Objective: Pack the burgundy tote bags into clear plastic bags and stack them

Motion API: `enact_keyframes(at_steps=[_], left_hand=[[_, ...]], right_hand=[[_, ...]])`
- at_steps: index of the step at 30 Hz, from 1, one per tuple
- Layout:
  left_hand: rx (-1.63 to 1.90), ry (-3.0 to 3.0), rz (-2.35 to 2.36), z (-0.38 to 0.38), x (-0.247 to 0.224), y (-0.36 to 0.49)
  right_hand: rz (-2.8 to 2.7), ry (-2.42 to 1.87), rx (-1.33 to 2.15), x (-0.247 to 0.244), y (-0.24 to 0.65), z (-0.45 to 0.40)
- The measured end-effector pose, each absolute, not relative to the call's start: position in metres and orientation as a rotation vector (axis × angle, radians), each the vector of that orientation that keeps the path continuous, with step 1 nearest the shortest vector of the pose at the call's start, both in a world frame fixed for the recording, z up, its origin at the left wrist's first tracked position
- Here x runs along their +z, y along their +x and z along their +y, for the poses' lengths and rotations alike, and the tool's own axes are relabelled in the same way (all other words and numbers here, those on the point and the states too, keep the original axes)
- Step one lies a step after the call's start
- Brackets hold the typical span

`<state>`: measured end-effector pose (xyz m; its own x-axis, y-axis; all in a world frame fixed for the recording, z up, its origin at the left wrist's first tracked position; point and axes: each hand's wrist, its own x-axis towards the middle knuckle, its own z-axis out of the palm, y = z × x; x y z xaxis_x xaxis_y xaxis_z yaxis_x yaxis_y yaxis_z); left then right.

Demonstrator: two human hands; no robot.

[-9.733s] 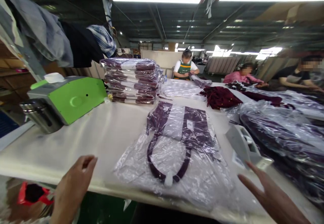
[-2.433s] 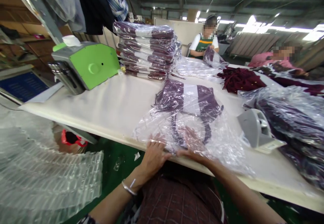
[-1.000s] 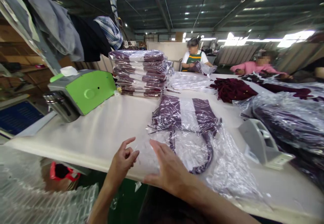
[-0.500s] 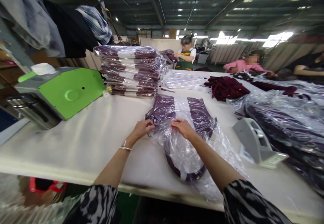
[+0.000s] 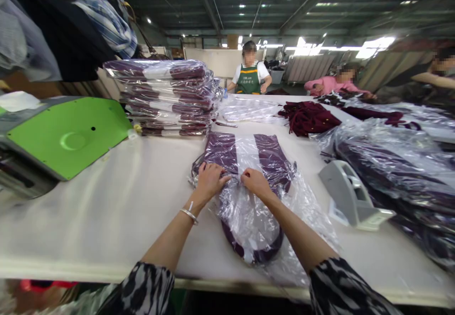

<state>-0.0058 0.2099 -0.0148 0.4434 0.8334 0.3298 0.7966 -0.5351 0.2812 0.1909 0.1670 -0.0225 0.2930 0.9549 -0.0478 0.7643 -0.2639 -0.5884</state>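
A dark purple bag (image 5: 220,149) with a broad pale band across its middle lies flat on the table inside a clear plastic bag (image 5: 245,210). Its curved strap or handle (image 5: 234,244) loops toward me under loose, crumpled plastic. My left hand (image 5: 211,181), with a silver bracelet at the wrist, rests on the wrapped bag's left side, fingers apart and thumb stretched toward the middle. Close by, my right hand (image 5: 255,182) has its fingers pinched together on the plastic, near the pale band.
Wrapped purple bags (image 5: 167,97) stand stacked behind on the left, beside a green machine (image 5: 71,134). A grey tape dispenser (image 5: 343,191) sits to the right, before more plastic-covered bags (image 5: 391,168). Maroon straps (image 5: 309,115) lie farther back. Co-workers, one in a green apron (image 5: 249,78), are across the table.
My left hand has moved right, from the bag's left edge onto the plastic, closer to my right hand. The view has shifted right. The aproned co-worker's hands have come down.
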Motion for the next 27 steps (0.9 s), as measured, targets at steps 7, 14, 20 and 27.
enact_keyframes(at_steps=[7,14,20,27], left_hand=[[0.647,2.531,1.567,0.212,-0.025,0.027],[0.604,2.562,1.57,0.222,-0.031,0.023],[0.565,2.585,1.57,0.231,-0.032,0.024],[0.576,2.582,1.607,0.231,-0.034,0.025]], right_hand=[[-1.558,-2.115,0.271,0.003,0.245,0.122],[-1.071,-2.106,-0.197,0.046,0.431,-0.021],[-0.662,-2.028,0.536,0.025,0.504,-0.055],[-0.57,-1.849,0.701,0.005,0.503,-0.026]])
